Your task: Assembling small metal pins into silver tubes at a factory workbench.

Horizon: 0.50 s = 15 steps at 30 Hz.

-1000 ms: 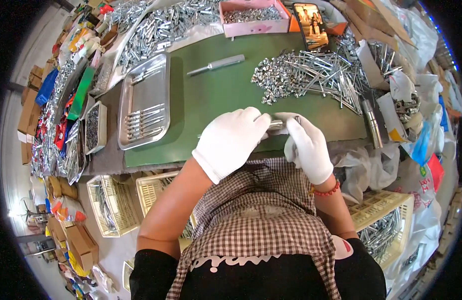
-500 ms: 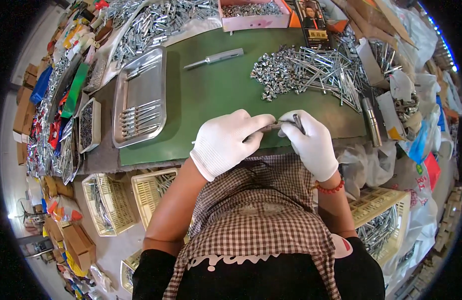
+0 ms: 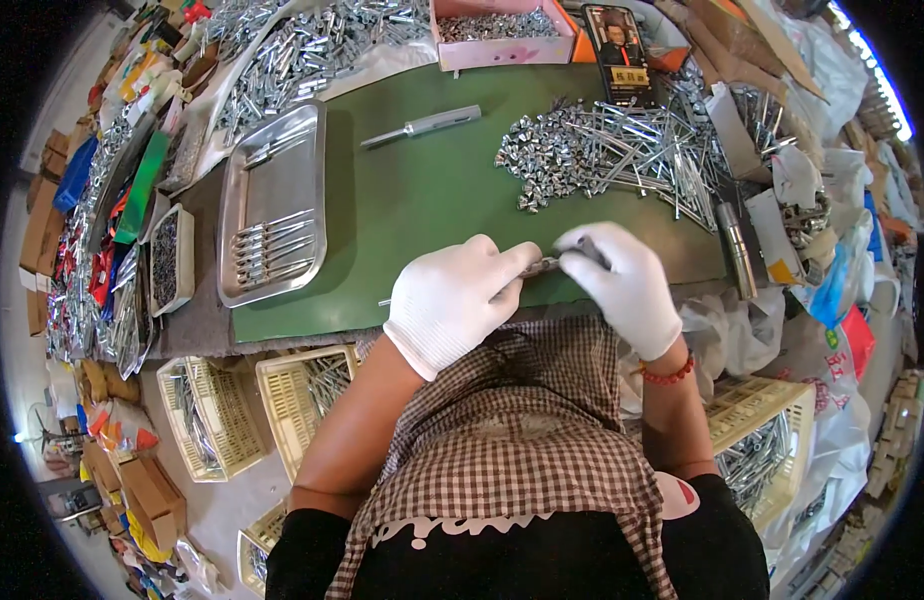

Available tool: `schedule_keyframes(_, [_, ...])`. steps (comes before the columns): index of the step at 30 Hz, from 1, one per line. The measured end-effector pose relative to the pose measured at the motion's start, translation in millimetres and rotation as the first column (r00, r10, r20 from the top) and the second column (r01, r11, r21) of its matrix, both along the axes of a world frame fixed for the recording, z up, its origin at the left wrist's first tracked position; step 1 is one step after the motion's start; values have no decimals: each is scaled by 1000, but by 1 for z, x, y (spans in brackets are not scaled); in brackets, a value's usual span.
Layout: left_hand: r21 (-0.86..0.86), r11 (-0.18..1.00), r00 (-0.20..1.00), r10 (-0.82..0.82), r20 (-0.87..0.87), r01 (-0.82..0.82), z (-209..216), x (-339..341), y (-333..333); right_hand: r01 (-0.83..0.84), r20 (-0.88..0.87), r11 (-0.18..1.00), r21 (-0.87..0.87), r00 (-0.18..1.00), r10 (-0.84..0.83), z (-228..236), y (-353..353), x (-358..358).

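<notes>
My left hand [image 3: 457, 300], in a white knitted glove, is closed on a slim metal rod with a thicker end [image 3: 540, 267]. Its thin tail pokes out past the wrist side of the glove. Close beside that thicker end is my gloved right hand [image 3: 627, 285], somewhat smeared by motion, its fingers curled round a short dark metal rod [image 3: 590, 250]. Both hands are over the near edge of the green work mat [image 3: 412, 195]. To their left, a steel tray [image 3: 322, 190] carries several similar rods [image 3: 277, 250] laid side by side.
A grey-handled screwdriver-like tool [image 3: 422, 127] lies on the mat. Beyond my right hand are heaps of small metal nuts [image 3: 542, 160] and long thin pins [image 3: 647, 150]. A phone [image 3: 619, 60] leans behind them, near a pink box [image 3: 502, 52]. Cream crates [image 3: 212, 420] stand below.
My right hand has turned slightly and its fingers have shifted on the dark rod. My left hand has sunk a little, still gripping its piece. The whole view has shifted slightly.
</notes>
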State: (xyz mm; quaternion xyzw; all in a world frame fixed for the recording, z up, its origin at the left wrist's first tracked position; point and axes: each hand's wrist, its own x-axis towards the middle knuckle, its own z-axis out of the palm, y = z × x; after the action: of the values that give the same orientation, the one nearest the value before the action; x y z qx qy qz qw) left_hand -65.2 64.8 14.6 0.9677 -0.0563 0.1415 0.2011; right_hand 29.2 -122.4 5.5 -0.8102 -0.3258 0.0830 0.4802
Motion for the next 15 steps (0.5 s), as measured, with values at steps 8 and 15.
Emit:
schedule_keyframes(8, [111,991,995,76,-63,-69,-7,2,-12,137,560,956,-260,828,34,-3,36,101])
schedule_keyframes(15, [112,991,990,84,-112,-72,-6,3,-13,137,599,858,-495,769,223,5,69,130])
